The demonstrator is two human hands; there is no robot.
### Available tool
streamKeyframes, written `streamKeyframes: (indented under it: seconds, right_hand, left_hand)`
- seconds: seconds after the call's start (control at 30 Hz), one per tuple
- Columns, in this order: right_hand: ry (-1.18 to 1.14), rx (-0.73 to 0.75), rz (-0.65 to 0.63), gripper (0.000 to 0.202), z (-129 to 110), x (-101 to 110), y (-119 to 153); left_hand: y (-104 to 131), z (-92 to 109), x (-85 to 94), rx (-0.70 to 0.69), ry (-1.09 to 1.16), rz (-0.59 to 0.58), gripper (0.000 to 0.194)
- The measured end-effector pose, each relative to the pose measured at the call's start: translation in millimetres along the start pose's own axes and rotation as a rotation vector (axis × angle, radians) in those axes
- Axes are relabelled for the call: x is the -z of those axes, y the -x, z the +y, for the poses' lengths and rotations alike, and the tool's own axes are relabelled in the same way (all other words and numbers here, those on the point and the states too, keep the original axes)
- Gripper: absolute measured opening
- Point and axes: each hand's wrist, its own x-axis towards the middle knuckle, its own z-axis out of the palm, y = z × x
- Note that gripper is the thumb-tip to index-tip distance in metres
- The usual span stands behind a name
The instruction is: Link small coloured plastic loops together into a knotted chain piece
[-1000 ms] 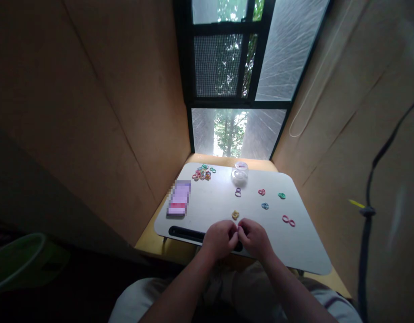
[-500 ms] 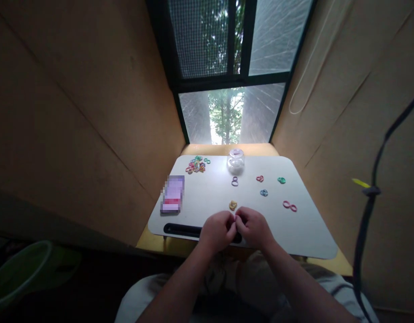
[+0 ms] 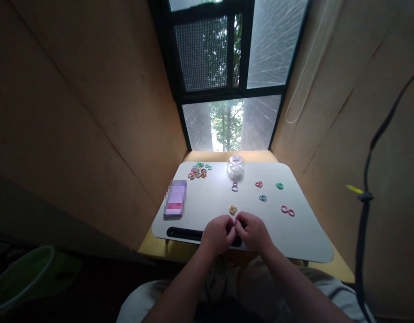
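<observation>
My left hand (image 3: pixel 218 233) and my right hand (image 3: pixel 252 229) meet at the front edge of the white table, fingertips pinched together. A trace of pink shows between them, but what they hold is too small and hidden to make out. Just beyond the fingertips lies a yellow bunch of small hair ties (image 3: pixel 233 209). Farther up are a purple pair (image 3: pixel 235 186), a red bunch (image 3: pixel 258 184), a blue bunch (image 3: pixel 262 198) and a green bunch (image 3: pixel 279 185). To the right, two pink hair ties (image 3: pixel 288 211) lie joined like a figure eight.
A mixed pile of coloured hair ties (image 3: pixel 197 171) lies at the back left. A clear round jar (image 3: pixel 235 168) stands at the back. At the left lies a phone (image 3: pixel 176 198); a black slot (image 3: pixel 183 233) runs along the front edge. A dark cord (image 3: pixel 365 179) hangs at right.
The whole view has tilted slightly, so the table sits a little lower. Both hands stay pinched together in the same spot, with only slight finger movement.
</observation>
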Motion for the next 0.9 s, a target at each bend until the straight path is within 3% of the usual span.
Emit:
streamKeyframes:
  seconds: [0.9]
  right_hand:
    - [0.041,-0.001,-0.011,0.017,2.3,-5.1,0.2]
  left_hand:
    - [3.1,-1.9,3.1,-0.026,-0.005,0.007,0.016]
